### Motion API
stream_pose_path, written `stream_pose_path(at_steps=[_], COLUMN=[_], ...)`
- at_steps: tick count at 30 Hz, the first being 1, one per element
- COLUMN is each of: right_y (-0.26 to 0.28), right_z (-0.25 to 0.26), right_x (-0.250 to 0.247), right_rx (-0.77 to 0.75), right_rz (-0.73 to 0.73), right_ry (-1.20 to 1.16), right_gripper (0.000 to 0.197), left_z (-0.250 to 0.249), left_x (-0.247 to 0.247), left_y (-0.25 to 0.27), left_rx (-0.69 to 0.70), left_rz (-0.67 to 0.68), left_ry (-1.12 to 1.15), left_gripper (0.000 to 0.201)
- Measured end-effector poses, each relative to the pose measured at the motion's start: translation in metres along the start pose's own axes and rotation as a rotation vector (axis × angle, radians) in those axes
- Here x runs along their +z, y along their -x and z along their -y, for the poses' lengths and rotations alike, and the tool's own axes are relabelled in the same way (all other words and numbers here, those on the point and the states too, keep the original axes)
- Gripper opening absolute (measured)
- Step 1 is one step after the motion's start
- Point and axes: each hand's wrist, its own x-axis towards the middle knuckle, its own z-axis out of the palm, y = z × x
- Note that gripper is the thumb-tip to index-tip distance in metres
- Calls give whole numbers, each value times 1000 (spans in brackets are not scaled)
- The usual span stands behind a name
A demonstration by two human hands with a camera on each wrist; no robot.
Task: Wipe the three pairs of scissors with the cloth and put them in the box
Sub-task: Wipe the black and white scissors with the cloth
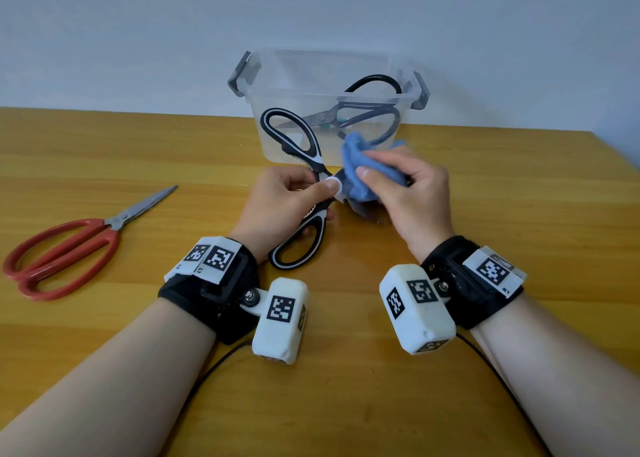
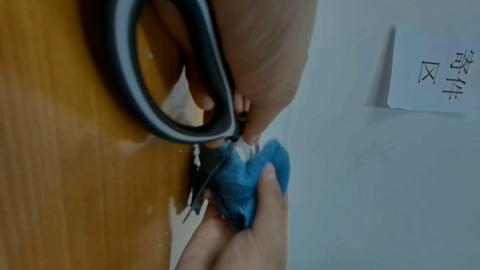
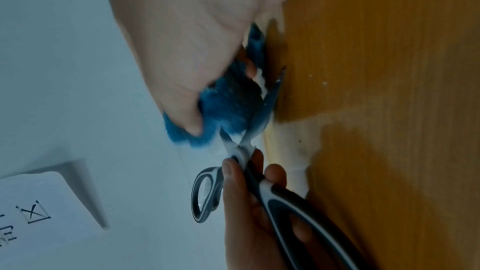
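The left hand (image 1: 277, 200) grips the black-and-white scissors (image 1: 300, 166) just in front of the box (image 1: 329, 107), thumb pressed at the white pivot and the other fingers curled around the near handle. The scissors are spread wide open: one handle loop rises toward the box's front wall, the other points back toward the left wrist. In the left wrist view that near loop (image 2: 166, 59) fills the frame with a fingertip showing through it.

The right hand (image 1: 408, 193) is closed on the blue cloth (image 1: 360, 166), bunched between thumb and fingers and wrapped over the blades, just right of the pivot. In the right wrist view the cloth (image 3: 223, 110) covers most of one blade, while the other blade's tip sticks out toward the counter (image 3: 389, 89). The two hands are nearly touching, both close before the box.

The box is clear plastic with grey latches, and stands on the counter (image 1: 485, 214) against the wall. Inside it lies a pair of dark-handled scissors (image 1: 353, 114), handles toward the box's right end.

The red scissors (image 1: 69, 249) lie closed on the counter, well left of the box and apart from the left hand, blades pointing toward the box
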Motion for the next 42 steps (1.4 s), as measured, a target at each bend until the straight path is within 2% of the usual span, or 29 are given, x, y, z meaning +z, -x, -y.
stream_pose_path(at_steps=[2, 4, 8, 12, 15, 18, 21, 23, 25, 28, 32, 37, 42], right_y=[2, 1, -3, -9, -9, -7, -2, 1, 1, 1, 1, 3, -3], right_z=[-1, 0, -3, -9, -6, -1, 1, 1, 0, -4, -8, -3, -7], right_x=[2, 1, -1, -8, -8, -6, -1, 0, 1, 2, 3, 2, -4], right_rx=[-46, -26, 53, 167, 210, 70, -85, -120, -102, -78, -57, -30, 105], right_rz=[120, 110, -67, -283, -348, -244, 45, 194, 245, 281, 299, 204, 42], right_ry=[71, 72, 73, 13, -111, -94, -44, -4, 63, 155, 189, 183, 214], right_gripper=[22, 21, 16, 10, 12, 19, 14, 7, 8, 8, 19, 23, 21], left_z=[0, -1, -3, -3, -4, -5, -4, -3, -2, 0, -4, -7, -8], left_x=[0, -1, 0, 0, 0, 1, 1, 0, 0, -1, -1, -4, -8], left_y=[0, 1, 4, 5, 4, 3, 1, 0, -1, -1, 1, 2, 2], left_rx=[9, 12, 25, 3, -2, 2, 3, 4, -2, 3, 56, 91, 58], left_rz=[18, 36, 33, 27, -15, -65, -88, -85, -73, -58, -86, -124, -249], left_ry=[1, 10, 21, 0, 15, 35, 51, 55, 59, 58, 111, 261, 331], left_gripper=[29, 27, 38, 38, 34, 29, 26, 25, 25, 25, 29, 30, 25])
